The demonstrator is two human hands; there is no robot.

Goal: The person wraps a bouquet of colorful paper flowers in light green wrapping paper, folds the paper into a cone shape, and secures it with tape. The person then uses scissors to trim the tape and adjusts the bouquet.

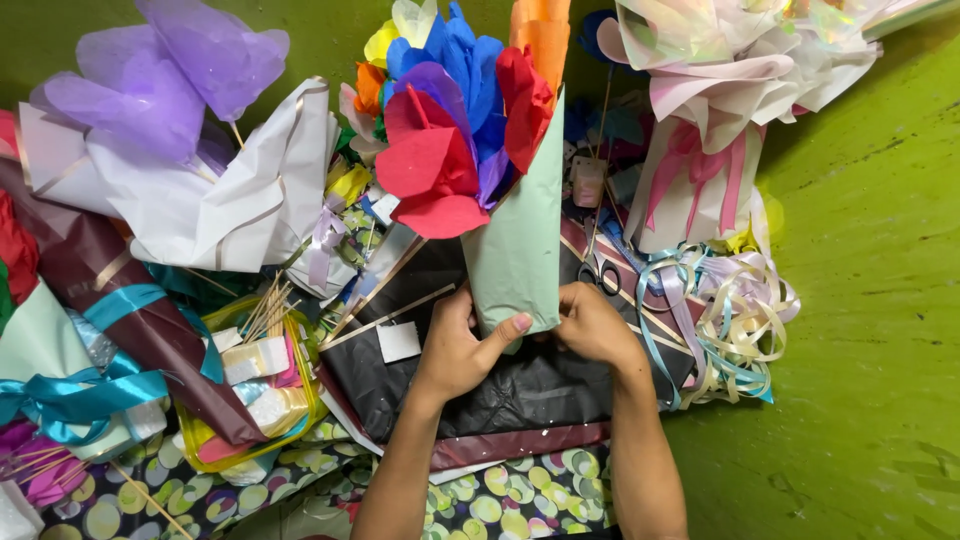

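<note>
Both hands hold a paper bouquet upright in the middle of the head view. My left hand [462, 348] grips the bottom of its pale green wrap [520, 250], thumb laid across the front. My right hand [592, 325] closes around the same base from the right side. Red [432, 165], blue [470, 70], purple and orange [542, 35] tissue flowers stick out of the top of the wrap. Under my hands lies a sheet of black wrapping paper [520, 390].
A white-wrapped bouquet with purple tissue [190, 160] lies at left, a pink-ribboned white one [700, 130] at upper right. Curled ribbons [735, 320], scissors [598, 272], wooden sticks [265, 305], a maroon wrap with teal ribbon [120, 300] and dotted paper [500, 495] crowd the green floor [870, 300].
</note>
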